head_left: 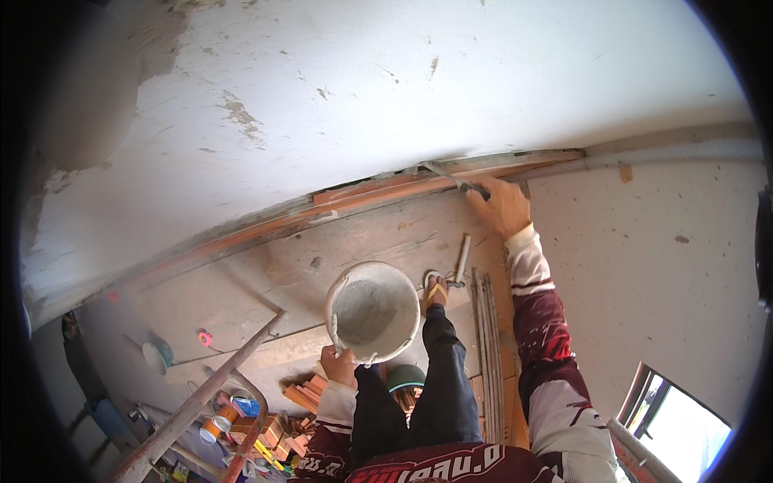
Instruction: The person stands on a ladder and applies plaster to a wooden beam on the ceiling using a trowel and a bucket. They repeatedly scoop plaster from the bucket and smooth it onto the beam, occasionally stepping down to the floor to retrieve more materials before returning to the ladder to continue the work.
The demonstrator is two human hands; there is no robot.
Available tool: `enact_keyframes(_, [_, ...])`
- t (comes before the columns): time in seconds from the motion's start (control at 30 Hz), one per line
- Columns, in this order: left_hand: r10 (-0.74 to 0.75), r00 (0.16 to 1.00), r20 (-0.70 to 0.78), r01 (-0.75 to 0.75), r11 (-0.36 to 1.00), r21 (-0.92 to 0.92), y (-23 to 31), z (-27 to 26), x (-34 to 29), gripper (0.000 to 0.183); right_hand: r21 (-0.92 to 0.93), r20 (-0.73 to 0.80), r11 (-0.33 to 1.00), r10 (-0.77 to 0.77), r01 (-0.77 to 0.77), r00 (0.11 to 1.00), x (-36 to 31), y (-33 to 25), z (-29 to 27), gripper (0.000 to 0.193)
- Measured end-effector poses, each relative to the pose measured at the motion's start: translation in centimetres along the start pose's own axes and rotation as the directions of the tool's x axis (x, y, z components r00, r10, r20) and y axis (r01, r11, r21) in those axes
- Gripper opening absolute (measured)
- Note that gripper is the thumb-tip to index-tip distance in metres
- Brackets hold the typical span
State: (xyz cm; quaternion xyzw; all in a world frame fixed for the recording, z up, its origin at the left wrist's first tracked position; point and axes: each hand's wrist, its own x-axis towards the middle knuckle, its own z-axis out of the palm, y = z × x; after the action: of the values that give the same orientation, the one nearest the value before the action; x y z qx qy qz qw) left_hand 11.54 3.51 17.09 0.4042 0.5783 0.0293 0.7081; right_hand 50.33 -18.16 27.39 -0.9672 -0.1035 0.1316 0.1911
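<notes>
My right hand is closed around the dark handle of a small trowel. Its narrow metal blade reaches to the lower edge of the white wall, where an uneven gap runs above a long wooden strip. Down at the left, my left hand grips the near rim of a pale, mortar-smeared bucket. Wet grey mortar lies inside it, and the bucket hangs in front of my legs. Whether the blade carries mortar is too small to tell.
Planks lie below me, with my sandalled foot on them. A rusty scaffold pipe slants up at the left. Lower down are bricks, a pink tape measure and a green bucket. Narrow poles lie right.
</notes>
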Motion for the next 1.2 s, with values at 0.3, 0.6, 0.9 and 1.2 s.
enact_keyframes(0.3, [-0.014,1.0,-0.016,0.014,0.999,0.031,0.6,0.9,-0.1,0.027,0.288,-0.139,0.943,-0.129,0.165,0.982,-4.9,-7.8,10.8,0.027])
enact_keyframes(0.6, [-0.009,1.0,0.015,0.008,0.999,0.051,-0.1,-0.3,-0.5,0.029,0.072,-0.231,0.984,-0.145,0.166,0.962,-2.1,-1.2,11.0,0.028])
enact_keyframes(0.9, [-0.027,1.0,-0.003,0.027,0.994,0.103,-0.7,-0.2,-0.3,0.03,0.101,-0.205,0.995,-0.003,0.024,0.979,-0.5,7.5,3.7,0.032])
enact_keyframes(1.2, [0.021,0.999,0.031,-0.027,0.981,0.193,0.0,2.9,0.3,0.022,0.06,0.337,0.978,-0.21,0.202,0.918,-10.6,2.3,9.1,0.024])
